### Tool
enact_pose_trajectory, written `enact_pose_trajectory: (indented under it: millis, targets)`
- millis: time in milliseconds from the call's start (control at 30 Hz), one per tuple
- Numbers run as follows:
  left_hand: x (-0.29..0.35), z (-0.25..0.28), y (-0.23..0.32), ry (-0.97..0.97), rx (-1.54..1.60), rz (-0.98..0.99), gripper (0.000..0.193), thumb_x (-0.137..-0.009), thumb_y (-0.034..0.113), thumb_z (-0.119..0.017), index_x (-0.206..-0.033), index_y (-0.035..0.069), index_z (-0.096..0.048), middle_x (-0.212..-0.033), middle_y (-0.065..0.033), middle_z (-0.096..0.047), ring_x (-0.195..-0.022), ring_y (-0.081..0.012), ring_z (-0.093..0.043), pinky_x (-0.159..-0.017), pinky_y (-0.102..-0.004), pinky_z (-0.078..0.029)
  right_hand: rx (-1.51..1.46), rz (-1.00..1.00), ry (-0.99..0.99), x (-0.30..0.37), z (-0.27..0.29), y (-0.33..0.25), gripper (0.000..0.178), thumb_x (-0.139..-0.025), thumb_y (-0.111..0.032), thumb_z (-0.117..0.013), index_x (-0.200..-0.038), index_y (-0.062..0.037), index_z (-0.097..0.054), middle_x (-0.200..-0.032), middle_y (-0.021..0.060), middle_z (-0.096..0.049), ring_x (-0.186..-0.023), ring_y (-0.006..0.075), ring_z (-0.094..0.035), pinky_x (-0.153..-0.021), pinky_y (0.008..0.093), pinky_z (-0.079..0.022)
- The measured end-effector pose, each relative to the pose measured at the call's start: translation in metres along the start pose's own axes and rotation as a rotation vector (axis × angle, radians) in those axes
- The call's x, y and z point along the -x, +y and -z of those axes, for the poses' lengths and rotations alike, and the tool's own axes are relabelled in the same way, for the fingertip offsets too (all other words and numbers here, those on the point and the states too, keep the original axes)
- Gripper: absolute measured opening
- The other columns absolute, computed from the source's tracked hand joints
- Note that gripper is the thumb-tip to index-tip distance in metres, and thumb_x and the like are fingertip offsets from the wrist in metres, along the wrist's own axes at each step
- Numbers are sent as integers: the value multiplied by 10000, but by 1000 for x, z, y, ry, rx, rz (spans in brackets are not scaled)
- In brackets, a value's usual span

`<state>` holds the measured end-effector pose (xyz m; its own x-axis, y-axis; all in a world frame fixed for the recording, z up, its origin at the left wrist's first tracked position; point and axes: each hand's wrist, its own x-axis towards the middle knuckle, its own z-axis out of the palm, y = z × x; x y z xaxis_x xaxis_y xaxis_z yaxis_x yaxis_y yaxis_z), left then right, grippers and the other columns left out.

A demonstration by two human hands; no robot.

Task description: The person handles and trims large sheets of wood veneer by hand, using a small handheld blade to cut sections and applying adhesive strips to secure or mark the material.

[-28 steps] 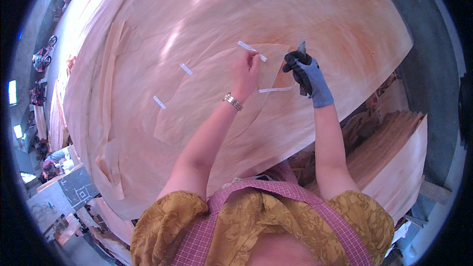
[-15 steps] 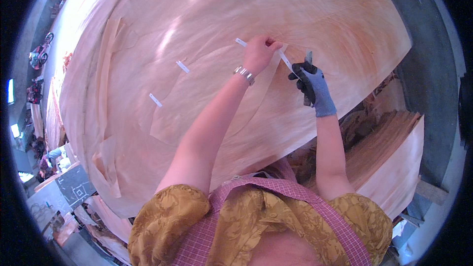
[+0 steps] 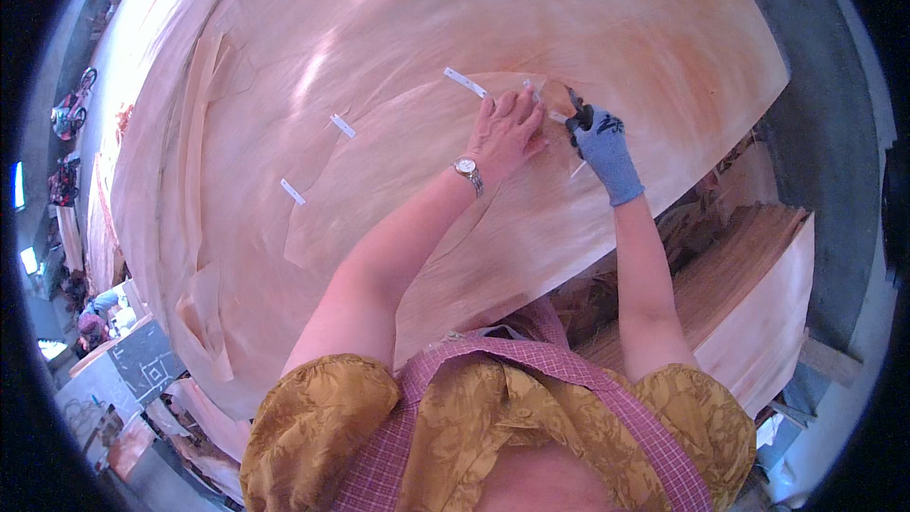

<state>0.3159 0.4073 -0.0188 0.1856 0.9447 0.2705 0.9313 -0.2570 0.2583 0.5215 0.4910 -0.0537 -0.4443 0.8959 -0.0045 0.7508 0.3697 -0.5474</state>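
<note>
A large, thin wood veneer sheet (image 3: 379, 218) spreads out in front of me. My left hand (image 3: 508, 133), bare with a wristwatch, lies on it with the fingers stretched out beside a white tape strip (image 3: 533, 90). Part of that strip runs toward my right hand (image 3: 607, 144), which wears a blue and black glove. Gripped in the glove is a dark, narrow blade-like tool (image 3: 573, 97), mostly covered by the fingers. More short white strips lie stuck on the veneer: an upper strip (image 3: 464, 82), a middle strip (image 3: 342, 126) and a lower-left strip (image 3: 292, 192).
A stack of veneer (image 3: 735, 275) stands below the sheet's right edge. Loose narrow veneer pieces (image 3: 197, 152) lie at the left. A dark floor (image 3: 825, 133) borders the right side. Farther left are a motorbike (image 3: 71, 114) and another person (image 3: 95, 318).
My left hand has gone from pinching the strip to lying flat on the veneer. The upper tape strip shows more fully. My right hand has shifted slightly, and its tool is now tilted.
</note>
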Motion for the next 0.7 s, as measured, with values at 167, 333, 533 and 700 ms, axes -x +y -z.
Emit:
enact_pose_trajectory:
  millis: [167, 333, 533, 700]
  targets:
    - [1, 15, -21, -117, 125, 101, 448, -847, 223, -595, -1275, 103, -536, -1384, -142, -489, -1167, -280, -499, -971, -476, -370, -717, -495, -268, 22, 45, -57, 185, -920, -208, -624, -1011, -48, -640, -766, 81, -691, -505, 82, -525, -460, 224, -415]
    - [89, 45, -31, 262, 265, 507, 434, -841, 41, -584, -1272, 75, -543, -1316, -153, -557, -1102, -334, -560, -941, -446, -425, -1091, -553, -515, 92, 11, -100, 197, -932, -174, -592, -1081, -50, -624, -835, 75, -715, -498, 56, -499, -450, 200, -397]
    - [175, 38, 28, 64, 268, 322, 543, -838, 61, -586, -1372, 79, -490, -1404, -112, -509, -1213, -280, -526, -984, -407, -417, -960, -572, -418, 120, -31, -125, 130, -933, -158, -598, -1000, -50, -626, -789, 47, -697, -516, 55, -528, -445, 202, -398]
    - [171, 33, 45, -56, 143, 206, 558, -828, 216, -610, -1357, 74, -501, -1427, -112, -471, -1281, -252, -461, -1039, -390, -374, -787, -430, -326, 127, -37, -124, 128, -916, -141, -602, -988, -36, -615, -746, 73, -676, -551, 116, -576, -476, 273, -447]
